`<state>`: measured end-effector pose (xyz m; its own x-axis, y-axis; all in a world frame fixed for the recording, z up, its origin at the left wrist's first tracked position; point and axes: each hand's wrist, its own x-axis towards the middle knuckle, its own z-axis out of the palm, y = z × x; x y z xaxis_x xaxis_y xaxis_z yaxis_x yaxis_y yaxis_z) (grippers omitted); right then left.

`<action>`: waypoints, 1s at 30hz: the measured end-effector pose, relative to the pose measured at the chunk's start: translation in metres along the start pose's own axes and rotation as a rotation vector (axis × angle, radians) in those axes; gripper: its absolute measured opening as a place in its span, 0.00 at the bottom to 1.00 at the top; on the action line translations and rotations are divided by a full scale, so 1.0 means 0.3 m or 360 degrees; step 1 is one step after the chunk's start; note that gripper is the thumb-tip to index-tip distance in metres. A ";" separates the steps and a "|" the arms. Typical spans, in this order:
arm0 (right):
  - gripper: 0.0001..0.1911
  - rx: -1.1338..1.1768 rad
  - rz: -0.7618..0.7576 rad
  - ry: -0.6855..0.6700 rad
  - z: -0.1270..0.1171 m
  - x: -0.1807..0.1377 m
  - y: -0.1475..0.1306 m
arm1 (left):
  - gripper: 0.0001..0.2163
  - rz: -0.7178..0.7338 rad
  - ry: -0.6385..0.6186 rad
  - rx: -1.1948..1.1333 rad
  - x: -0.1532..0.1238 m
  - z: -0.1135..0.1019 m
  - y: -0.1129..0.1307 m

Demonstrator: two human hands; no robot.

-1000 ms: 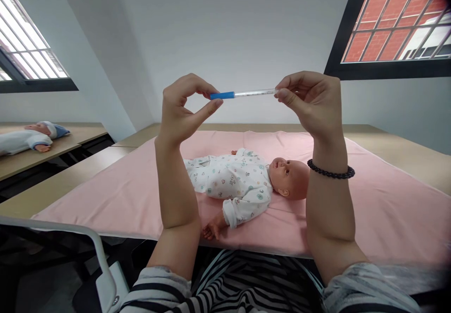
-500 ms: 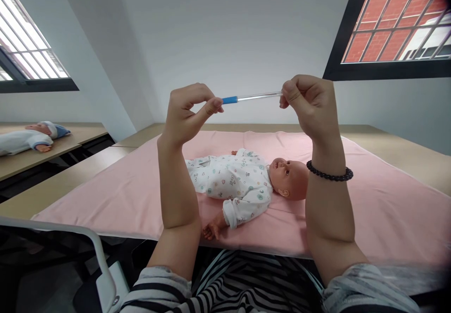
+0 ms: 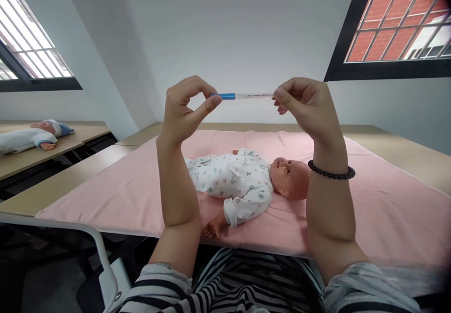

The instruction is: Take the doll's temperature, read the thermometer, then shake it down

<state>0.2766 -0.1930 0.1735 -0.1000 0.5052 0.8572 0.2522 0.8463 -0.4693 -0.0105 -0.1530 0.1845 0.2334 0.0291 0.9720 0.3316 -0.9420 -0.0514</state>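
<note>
Both hands are up high in front of the white wall, and they hold one thin thing between them. That thing is a glass thermometer with a blue end, and it lies flat like a little bridge from hand to hand. Its blue end is pinched by the left hand, between the thumb and the first finger, with the other fingers curled in. Its clear end is pinched by the right hand, with the fingertips pressed together on it. On the right wrist sits a black bead bracelet. Down below the hands, a baby doll in white spotted clothes lies on its back on a pink cloth that covers a wooden table. Part of the doll is hidden: the left arm covers its legs, and the right arm covers the back of its head. Far off on the left, another doll lies on another table. A white chair frame is near the bottom left corner.
</note>
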 end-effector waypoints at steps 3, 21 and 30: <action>0.24 0.0033 -0.0056 0.0143 -0.021 0.008 0.007 | 0.12 0.0095 0.0212 -0.0052 0.000 0.006 -0.015; 0.19 0.0316 0.0166 0.0211 -0.173 -0.025 0.007 | 0.22 0.0364 0.1067 -0.0083 0.032 -0.039 -0.070; 0.18 0.0280 0.0256 0.0348 -0.199 -0.015 -0.019 | 0.23 0.0325 0.1120 -0.0090 0.042 -0.033 -0.020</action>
<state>0.3332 -0.2102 0.1850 0.1417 0.6024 0.7855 0.0761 0.7846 -0.6153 -0.0187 -0.1502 0.1994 -0.3631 -0.3524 0.8625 0.2920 -0.9221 -0.2539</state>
